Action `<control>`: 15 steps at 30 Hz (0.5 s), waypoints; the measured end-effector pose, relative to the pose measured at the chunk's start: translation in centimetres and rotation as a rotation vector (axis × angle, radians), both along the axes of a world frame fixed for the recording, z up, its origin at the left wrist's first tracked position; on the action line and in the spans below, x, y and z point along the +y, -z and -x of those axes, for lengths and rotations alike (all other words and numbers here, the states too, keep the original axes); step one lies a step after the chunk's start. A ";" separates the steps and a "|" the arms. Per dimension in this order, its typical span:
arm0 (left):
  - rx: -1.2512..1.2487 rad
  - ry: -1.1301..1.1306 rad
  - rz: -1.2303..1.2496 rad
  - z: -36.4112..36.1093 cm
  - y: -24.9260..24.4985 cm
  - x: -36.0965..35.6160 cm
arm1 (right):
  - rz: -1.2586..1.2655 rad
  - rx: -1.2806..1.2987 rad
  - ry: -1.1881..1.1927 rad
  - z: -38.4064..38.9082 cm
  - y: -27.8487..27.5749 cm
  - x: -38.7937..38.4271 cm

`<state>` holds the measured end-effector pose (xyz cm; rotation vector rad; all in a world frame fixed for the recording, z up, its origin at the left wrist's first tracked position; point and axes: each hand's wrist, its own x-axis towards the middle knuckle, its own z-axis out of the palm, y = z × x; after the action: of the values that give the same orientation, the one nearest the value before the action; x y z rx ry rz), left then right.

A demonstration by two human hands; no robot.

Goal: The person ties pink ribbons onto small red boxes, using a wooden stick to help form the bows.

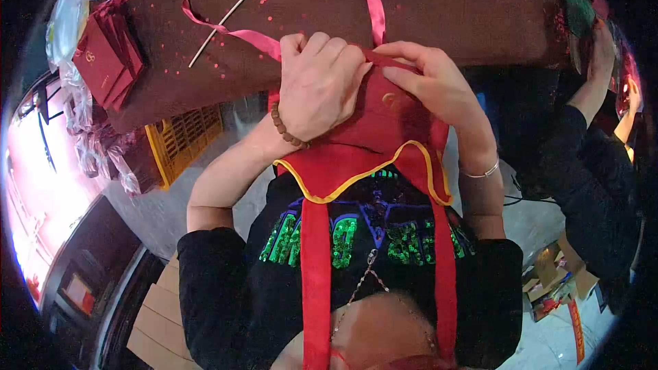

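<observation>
While the left hand (319, 85) curls its fingers at the top of the dark red item (384, 113), the right hand (439, 85) pinches its upper edge, near the tabletop (480, 20), before the apron (343, 171).

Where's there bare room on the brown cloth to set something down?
Widest: the brown cloth right of the straight ribbon, beyond the right hand. Smaller: between that ribbon and the white stick, above the left hand. Crowded: the cloth's left end, under dark-red pouches.
</observation>
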<state>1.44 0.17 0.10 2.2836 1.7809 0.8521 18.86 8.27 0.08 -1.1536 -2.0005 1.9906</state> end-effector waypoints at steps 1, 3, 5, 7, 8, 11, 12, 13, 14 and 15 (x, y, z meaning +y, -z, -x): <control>0.013 0.000 0.009 0.0 0.0 -0.1 | 0.005 -0.004 0.004 0.1 -0.1 0.0; 0.027 0.002 0.016 -0.1 -0.1 -0.1 | 0.009 -0.005 0.010 0.1 -0.3 -0.1; 0.029 0.005 0.044 -0.3 -0.3 -0.1 | -0.031 -0.074 0.002 0.0 -0.6 -0.1; 0.058 0.010 0.033 -0.4 -0.3 0.0 | -0.037 -0.090 0.000 0.1 -0.9 -0.1; 0.086 0.015 0.020 -0.4 -0.3 0.0 | -0.044 -0.106 -0.001 0.1 -0.9 -0.1; 0.054 0.022 0.014 -0.3 0.0 0.1 | -0.115 -0.035 0.001 0.0 -0.7 -0.1; 0.055 0.022 0.010 -0.2 0.0 0.2 | -0.120 -0.033 0.001 0.0 -0.6 -0.2; 0.044 0.024 0.031 -0.2 0.0 0.2 | -0.130 -0.036 0.006 0.0 -0.4 -0.2; 0.033 0.025 0.052 -0.1 -0.1 0.3 | -0.142 -0.038 0.010 0.0 -0.4 -0.2; 0.035 0.024 0.048 0.1 -0.2 0.2 | -0.146 -0.036 0.009 0.0 -0.5 -0.2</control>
<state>1.36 0.40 0.33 2.2990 1.7646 0.7612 18.91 8.08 0.56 -1.1712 -2.1139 1.7972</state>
